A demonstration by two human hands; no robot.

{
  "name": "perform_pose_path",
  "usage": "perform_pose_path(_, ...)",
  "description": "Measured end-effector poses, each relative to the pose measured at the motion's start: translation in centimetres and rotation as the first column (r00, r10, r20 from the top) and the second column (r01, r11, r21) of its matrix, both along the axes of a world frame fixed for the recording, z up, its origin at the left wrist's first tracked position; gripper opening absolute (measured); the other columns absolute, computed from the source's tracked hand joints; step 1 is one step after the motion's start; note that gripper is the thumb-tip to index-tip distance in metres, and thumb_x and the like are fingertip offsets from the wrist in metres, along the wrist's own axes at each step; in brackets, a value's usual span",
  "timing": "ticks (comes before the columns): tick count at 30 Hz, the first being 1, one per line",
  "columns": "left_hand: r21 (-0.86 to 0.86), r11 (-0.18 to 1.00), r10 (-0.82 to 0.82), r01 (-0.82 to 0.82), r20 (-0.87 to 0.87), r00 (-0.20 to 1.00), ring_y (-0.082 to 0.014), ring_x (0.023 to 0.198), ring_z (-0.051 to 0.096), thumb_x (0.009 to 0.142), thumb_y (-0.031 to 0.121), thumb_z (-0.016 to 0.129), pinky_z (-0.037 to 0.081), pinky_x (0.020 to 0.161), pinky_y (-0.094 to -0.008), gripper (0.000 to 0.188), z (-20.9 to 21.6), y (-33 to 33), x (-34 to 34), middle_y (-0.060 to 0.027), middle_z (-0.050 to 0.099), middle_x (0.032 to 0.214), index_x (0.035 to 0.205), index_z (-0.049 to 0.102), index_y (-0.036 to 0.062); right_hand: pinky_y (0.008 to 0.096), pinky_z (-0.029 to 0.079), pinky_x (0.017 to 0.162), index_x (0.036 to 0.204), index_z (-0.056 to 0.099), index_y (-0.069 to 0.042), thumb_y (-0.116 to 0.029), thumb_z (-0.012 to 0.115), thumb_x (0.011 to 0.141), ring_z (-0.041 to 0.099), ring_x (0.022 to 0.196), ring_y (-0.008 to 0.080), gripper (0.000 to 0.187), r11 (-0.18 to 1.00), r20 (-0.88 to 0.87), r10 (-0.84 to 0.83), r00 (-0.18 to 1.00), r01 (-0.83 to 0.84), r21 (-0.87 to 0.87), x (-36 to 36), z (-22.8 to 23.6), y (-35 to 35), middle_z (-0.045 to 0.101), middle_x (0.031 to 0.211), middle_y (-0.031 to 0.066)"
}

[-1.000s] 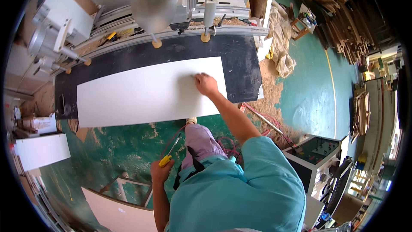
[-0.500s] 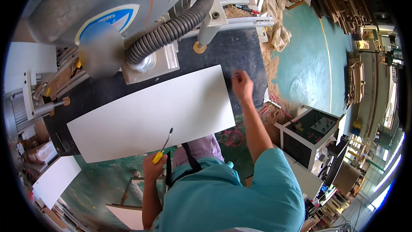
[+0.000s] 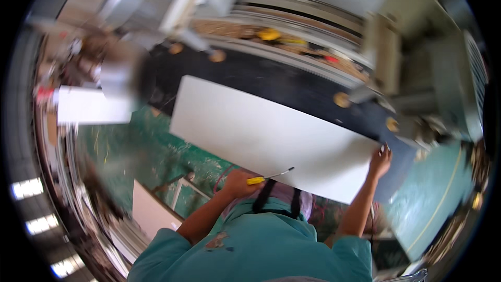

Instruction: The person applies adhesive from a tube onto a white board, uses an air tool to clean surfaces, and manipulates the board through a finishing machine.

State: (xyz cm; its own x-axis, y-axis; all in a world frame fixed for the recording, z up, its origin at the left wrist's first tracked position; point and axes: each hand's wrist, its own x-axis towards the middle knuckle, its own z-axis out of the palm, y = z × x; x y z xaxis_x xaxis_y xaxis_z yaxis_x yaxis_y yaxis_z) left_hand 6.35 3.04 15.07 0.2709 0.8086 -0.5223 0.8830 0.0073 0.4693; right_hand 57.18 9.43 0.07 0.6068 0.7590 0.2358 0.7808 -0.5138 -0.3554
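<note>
In my left hand (image 3: 240, 185) is a screwdriver with a yellow handle (image 3: 255, 180); its thin dark shaft points right, over the near edge of a white board (image 3: 271, 130). The long flat board lies on a black machine table (image 3: 266, 81). At the board's right end, my right hand (image 3: 381, 162) is closed, fingertips pinched together around a small pale thing too small to name. That hand is close to the board's right corner; whether it touches the board cannot be seen.
Round tan pads on metal arms (image 3: 342, 99) stand over the table's far side. Behind them runs a rail with sawdust and a yellow object (image 3: 269, 34). Another white panel (image 3: 94, 105) is at left, and a pale panel (image 3: 151, 209) leans at lower left. Large machine parts at upper right are blurred.
My view has swung round, so the board now slants down to the right. The screwdriver stays in my left hand, its shaft now pointing more to the right. My right hand remains by the board's right end.
</note>
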Motion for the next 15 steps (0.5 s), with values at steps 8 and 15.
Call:
perform_pose_path(8, 0.084, 0.872, 0.486, -0.483, -0.019, 0.874, -0.0357, 0.066, 0.064, 0.079, 0.05, 0.069, 0.052, 0.062, -0.0442, 0.033, -5.6, -10.6, -20.4, -0.0114, 0.067, 0.071, 0.078, 0.072, 0.0172, 0.0467, 0.053, 0.086, 0.114, 0.069, -0.011, -0.017, 0.061, 0.08, 0.064, 0.099, 0.0378, 0.035, 0.909, -0.03, 0.339, 0.94, -0.336, -0.247, -33.6, 2.4, 11.6, 0.065, 0.11, 0.0203)
perform_pose_path(15, -0.167, 0.359, 0.918, -0.918, 0.243, 0.314, -0.0247, 0.056, 0.064, 0.077, 0.03, 0.075, 0.05, 0.058, -0.0351, 0.029, -7.6, -18.9, -35.2, -0.0119, 0.065, 0.062, 0.077, 0.07, 0.0018, 0.0467, 0.054, 0.08, 0.103, 0.069, -0.008, -0.018, 0.059, 0.081, 0.065, 0.091, 0.0361, 0.026, 0.633, -0.098, 0.774, 0.625, -0.768, 0.096, -74.2, 0.5, 21.8, 0.067, 0.093, 0.0188)
